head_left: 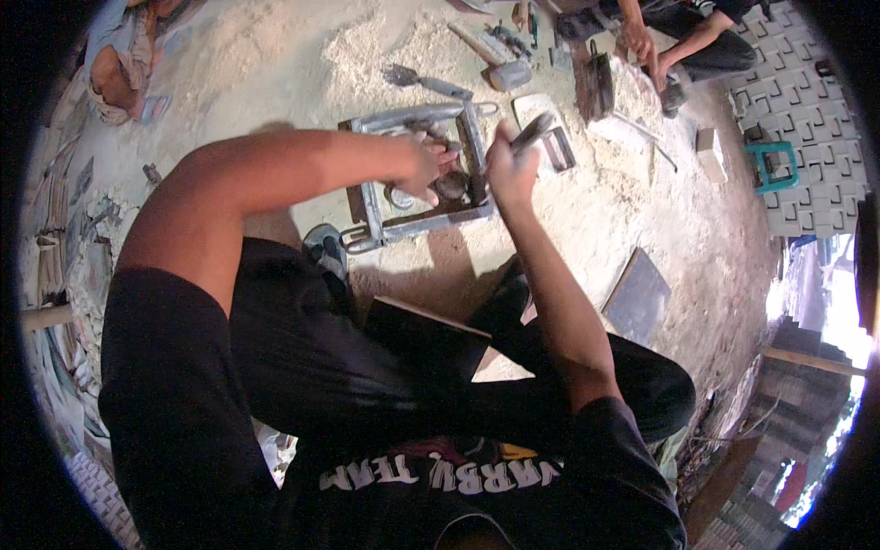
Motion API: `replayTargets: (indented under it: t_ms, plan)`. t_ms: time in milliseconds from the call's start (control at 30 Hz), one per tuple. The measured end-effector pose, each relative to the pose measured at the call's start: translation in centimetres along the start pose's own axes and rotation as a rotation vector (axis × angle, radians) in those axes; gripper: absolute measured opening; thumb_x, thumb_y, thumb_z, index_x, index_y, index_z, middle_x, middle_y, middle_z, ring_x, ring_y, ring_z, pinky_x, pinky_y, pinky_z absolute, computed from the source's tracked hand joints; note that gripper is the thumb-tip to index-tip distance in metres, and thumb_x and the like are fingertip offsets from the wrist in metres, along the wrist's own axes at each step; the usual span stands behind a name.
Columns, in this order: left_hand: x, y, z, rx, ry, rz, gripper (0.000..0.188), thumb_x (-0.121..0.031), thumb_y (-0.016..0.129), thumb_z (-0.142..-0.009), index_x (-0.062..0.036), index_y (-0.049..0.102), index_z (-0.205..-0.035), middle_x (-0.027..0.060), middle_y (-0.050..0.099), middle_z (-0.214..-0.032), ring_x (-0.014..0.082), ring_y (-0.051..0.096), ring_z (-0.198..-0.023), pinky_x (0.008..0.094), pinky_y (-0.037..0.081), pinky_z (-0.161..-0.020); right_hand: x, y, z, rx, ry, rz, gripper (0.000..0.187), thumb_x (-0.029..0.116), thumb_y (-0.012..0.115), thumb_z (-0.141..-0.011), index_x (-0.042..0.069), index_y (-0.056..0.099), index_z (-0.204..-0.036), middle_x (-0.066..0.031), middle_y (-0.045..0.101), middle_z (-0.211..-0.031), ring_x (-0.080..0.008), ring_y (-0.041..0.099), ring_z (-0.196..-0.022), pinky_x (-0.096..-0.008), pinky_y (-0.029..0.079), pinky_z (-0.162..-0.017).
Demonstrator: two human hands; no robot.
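A grey metal frame (385, 119) with looped handles at its corners lies on the sandy floor before me. Inside it are a dark round piece (449, 186) and a paler round piece (401, 197). My left hand (423, 170) is over the middle of the frame, fingers apart and slightly blurred, close to the dark round piece. At the frame's right side, my right hand (513, 170) is closed round a dark, thick bar-shaped tool (533, 134). Motion smears that tool, so its exact kind is unclear.
Beyond the frame lie a small trowel (426, 82) and a mallet (504, 69). A pale block with a rectangular opening (550, 137) is to the right. A dark board (637, 295) lies nearer. Another person's hands (646, 60) work at the upper right; a teal stool (773, 167) stands there.
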State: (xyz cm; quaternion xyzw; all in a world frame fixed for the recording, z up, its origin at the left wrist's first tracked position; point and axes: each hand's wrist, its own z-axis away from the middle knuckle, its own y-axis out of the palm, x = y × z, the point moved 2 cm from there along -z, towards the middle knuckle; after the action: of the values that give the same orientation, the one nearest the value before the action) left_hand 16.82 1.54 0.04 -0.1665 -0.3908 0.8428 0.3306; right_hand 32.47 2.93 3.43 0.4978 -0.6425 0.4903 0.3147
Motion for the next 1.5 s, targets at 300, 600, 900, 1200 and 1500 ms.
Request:
replayTargets:
  t_ms: [300, 600, 900, 1200, 1500]
  plan:
    - [1.9, 1.4, 0.6, -0.085, 0.003, 0.032, 0.08, -0.055, 0.048, -0.085, -0.007, 0.024, -0.144, 0.0126, 0.004, -0.154, 0.0302, 0.01, -0.141, 0.0571, 0.012, -0.11, 0.4, 0.8, -2.2, -0.06, 0.058, 0.061, 0.037, 0.029, 0.052, -0.092, -0.002, 0.052, -0.072, -0.0195, 0.051, -0.057, -0.027, 0.048, -0.05, -0.0406, 0.036, -0.05]
    - [5.7, 3.2, 3.9, -0.113, -0.126, 0.003, 0.078, -0.053, 0.045, -0.089, -0.0056, 0.02, -0.145, 0.0128, 0.005, -0.154, 0.029, 0.009, -0.142, 0.0548, 0.008, -0.112, 2.2, 2.6, -5.1, -0.087, -0.045, 0.11, 0.042, 0.032, 0.053, -0.093, 0.001, 0.053, -0.065, -0.0052, 0.047, -0.047, -0.0192, 0.051, -0.045, -0.0361, 0.04, -0.045]
    - [7.5, 5.5, 5.1, -0.118, -0.241, 0.093, 0.086, -0.052, 0.05, -0.085, -0.0092, 0.01, -0.147, 0.0106, 0.005, -0.154, 0.0282, 0.009, -0.142, 0.0558, 0.008, -0.112, 1.9, 5.1, -8.7, -0.06, 0.055, -0.051, 0.048, 0.032, 0.051, -0.095, 0.0, 0.053, -0.059, -0.0025, 0.049, -0.047, -0.0124, 0.051, -0.047, -0.0296, 0.039, -0.045]
    - [7.2, 4.7, 5.2, -0.124, -0.222, 0.12, 0.089, -0.052, 0.054, -0.084, -0.0073, 0.009, -0.147, 0.0108, 0.004, -0.154, 0.0295, 0.011, -0.141, 0.0568, 0.013, -0.11, 0.2, 6.2, -10.4, -0.025, -0.034, -0.195, 0.035, 0.024, 0.053, -0.093, 0.001, 0.051, -0.067, -0.0023, 0.047, -0.051, -0.0111, 0.047, -0.048, -0.0296, 0.037, -0.048]
    - [7.9, 4.5, 4.3, -0.087, -0.179, 0.105, 0.096, -0.05, 0.061, -0.078, -0.0099, 0.009, -0.147, 0.0103, 0.0, -0.155, 0.0281, 0.015, -0.14, 0.0595, 0.018, -0.108, 0.4, 7.1, -9.5, 0.029, 0.04, -0.26, 0.039, 0.026, 0.053, -0.094, 0.003, 0.049, -0.063, 0.0003, 0.046, -0.055, -0.0088, 0.045, -0.051, -0.0278, 0.036, -0.046]
